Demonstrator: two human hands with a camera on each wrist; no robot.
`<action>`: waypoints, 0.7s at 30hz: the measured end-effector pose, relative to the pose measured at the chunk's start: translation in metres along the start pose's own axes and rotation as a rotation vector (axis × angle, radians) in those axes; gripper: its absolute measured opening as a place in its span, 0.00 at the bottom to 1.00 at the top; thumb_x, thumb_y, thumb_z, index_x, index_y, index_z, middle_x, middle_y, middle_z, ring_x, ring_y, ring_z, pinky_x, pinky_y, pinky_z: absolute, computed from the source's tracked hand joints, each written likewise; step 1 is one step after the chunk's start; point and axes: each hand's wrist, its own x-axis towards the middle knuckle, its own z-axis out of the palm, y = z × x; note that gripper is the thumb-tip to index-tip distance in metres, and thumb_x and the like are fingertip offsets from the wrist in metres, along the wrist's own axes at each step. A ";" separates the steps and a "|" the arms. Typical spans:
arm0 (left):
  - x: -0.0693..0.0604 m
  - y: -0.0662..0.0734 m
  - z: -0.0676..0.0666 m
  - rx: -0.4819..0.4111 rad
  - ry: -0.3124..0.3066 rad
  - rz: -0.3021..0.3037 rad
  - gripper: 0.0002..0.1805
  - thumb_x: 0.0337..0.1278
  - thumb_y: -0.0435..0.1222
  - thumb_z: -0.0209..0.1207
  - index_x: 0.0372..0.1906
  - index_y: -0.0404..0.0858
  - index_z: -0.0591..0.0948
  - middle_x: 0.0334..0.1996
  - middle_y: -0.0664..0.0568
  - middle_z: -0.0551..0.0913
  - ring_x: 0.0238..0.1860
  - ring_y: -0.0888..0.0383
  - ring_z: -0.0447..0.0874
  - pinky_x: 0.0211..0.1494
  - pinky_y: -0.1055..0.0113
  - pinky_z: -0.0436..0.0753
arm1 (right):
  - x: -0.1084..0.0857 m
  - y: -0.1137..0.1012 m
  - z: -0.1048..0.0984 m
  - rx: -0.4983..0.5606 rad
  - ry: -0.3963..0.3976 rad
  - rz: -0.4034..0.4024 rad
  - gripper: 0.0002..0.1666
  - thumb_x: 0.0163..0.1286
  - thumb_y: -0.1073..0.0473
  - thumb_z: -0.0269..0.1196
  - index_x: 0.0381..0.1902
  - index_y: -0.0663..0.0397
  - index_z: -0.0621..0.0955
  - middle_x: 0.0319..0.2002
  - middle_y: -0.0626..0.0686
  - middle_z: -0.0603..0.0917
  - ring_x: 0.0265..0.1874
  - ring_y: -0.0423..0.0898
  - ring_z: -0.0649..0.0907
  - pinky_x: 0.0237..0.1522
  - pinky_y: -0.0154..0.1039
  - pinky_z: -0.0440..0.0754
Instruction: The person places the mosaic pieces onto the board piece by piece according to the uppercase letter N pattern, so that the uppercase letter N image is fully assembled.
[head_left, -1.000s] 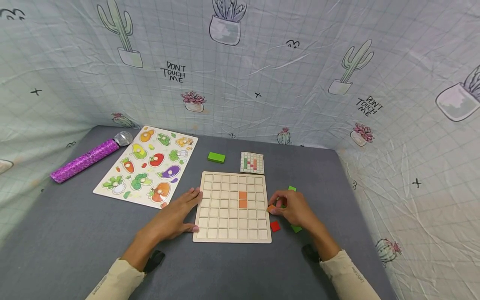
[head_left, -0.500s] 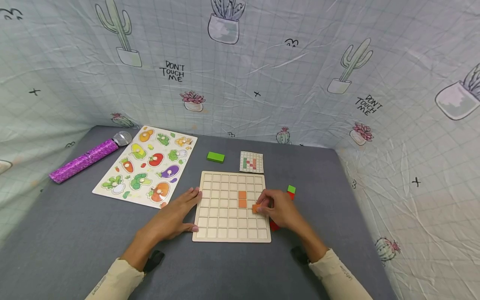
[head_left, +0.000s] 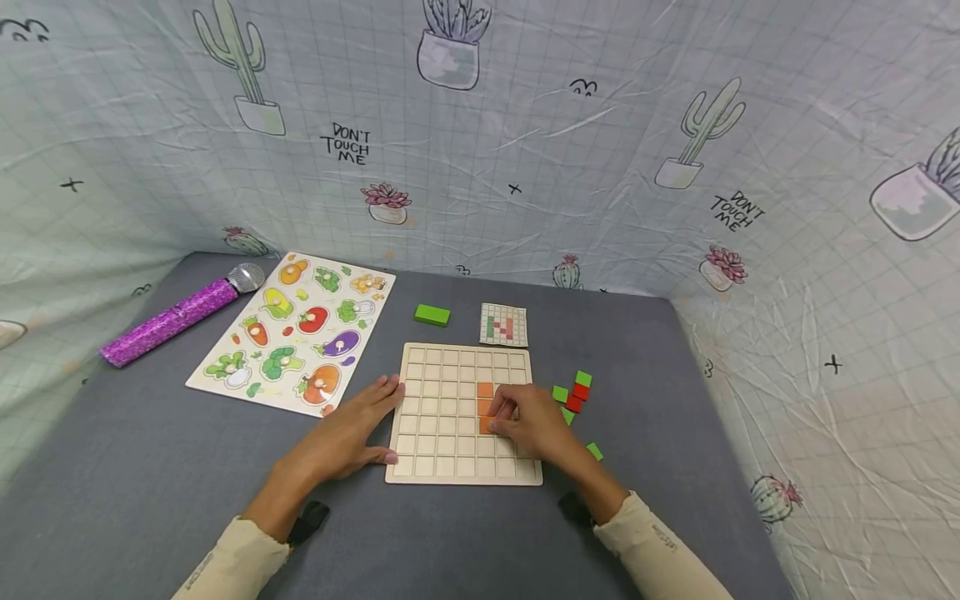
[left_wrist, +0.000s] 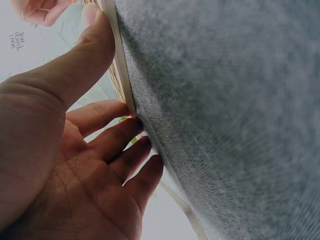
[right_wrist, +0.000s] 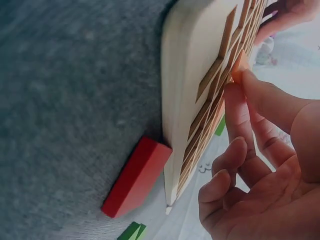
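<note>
A square wooden grid board (head_left: 431,446) lies flat on the dark tabletop. My left hand (head_left: 352,433) rests at its left edge, thumb and fingertips touching the rim; in the left wrist view the fingers are fairly straight. Over the board, my right hand (head_left: 528,421) pinches an orange square tile (right_wrist: 240,66) between thumb and index finger. That tile sits at a cell just below two orange tiles (head_left: 485,390) set in one column; the fingers partly cover it. Beside the board's right edge in the right wrist view lies a red tile (right_wrist: 137,177), hidden by my arm in the head view.
Right of the board are loose green tiles (head_left: 583,379) and red tiles (head_left: 573,403). Behind it lie a patterned card (head_left: 503,325) and a green block (head_left: 432,315). A vegetable puzzle board (head_left: 300,333) and a purple glittery microphone (head_left: 176,321) are at the left.
My right hand has carried the orange tile leftward from the board's right side to the cell under the two orange tiles. My left hand has stayed in place.
</note>
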 end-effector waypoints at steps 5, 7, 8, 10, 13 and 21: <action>0.000 0.000 0.000 -0.003 0.002 -0.001 0.54 0.54 0.44 0.78 0.81 0.30 0.64 0.83 0.36 0.62 0.84 0.34 0.58 0.80 0.37 0.67 | 0.001 -0.002 0.003 -0.041 0.023 -0.014 0.10 0.61 0.63 0.79 0.30 0.46 0.86 0.23 0.41 0.84 0.27 0.37 0.80 0.31 0.34 0.77; 0.000 0.000 0.000 -0.004 0.002 -0.003 0.55 0.54 0.44 0.78 0.81 0.30 0.64 0.83 0.36 0.62 0.84 0.34 0.58 0.80 0.38 0.67 | 0.001 -0.003 0.003 -0.057 0.028 -0.013 0.11 0.61 0.63 0.80 0.30 0.45 0.86 0.23 0.41 0.83 0.27 0.36 0.80 0.31 0.34 0.76; 0.000 0.000 0.000 -0.005 0.002 -0.004 0.55 0.53 0.44 0.78 0.81 0.30 0.64 0.83 0.36 0.62 0.84 0.34 0.58 0.80 0.38 0.67 | 0.001 -0.004 0.003 -0.064 0.031 -0.013 0.11 0.60 0.62 0.80 0.29 0.45 0.86 0.23 0.41 0.83 0.27 0.36 0.80 0.31 0.34 0.76; 0.000 0.000 0.001 -0.006 0.001 -0.005 0.55 0.53 0.44 0.78 0.81 0.30 0.63 0.83 0.36 0.61 0.84 0.35 0.58 0.80 0.37 0.67 | 0.002 -0.005 0.003 -0.072 0.036 -0.013 0.11 0.60 0.63 0.80 0.28 0.45 0.87 0.22 0.41 0.83 0.26 0.36 0.79 0.30 0.34 0.76; 0.001 -0.001 0.001 -0.007 0.000 -0.006 0.55 0.54 0.44 0.78 0.81 0.30 0.63 0.83 0.36 0.61 0.84 0.35 0.58 0.80 0.37 0.67 | 0.002 -0.006 0.003 -0.081 0.040 -0.008 0.11 0.60 0.62 0.80 0.27 0.44 0.87 0.21 0.41 0.82 0.25 0.35 0.78 0.28 0.33 0.75; 0.000 0.000 -0.001 0.000 -0.002 0.000 0.55 0.54 0.44 0.78 0.81 0.30 0.64 0.83 0.36 0.62 0.84 0.34 0.58 0.80 0.38 0.67 | 0.001 -0.004 0.001 -0.031 0.028 0.000 0.08 0.61 0.64 0.79 0.29 0.46 0.89 0.23 0.42 0.84 0.28 0.38 0.80 0.29 0.33 0.76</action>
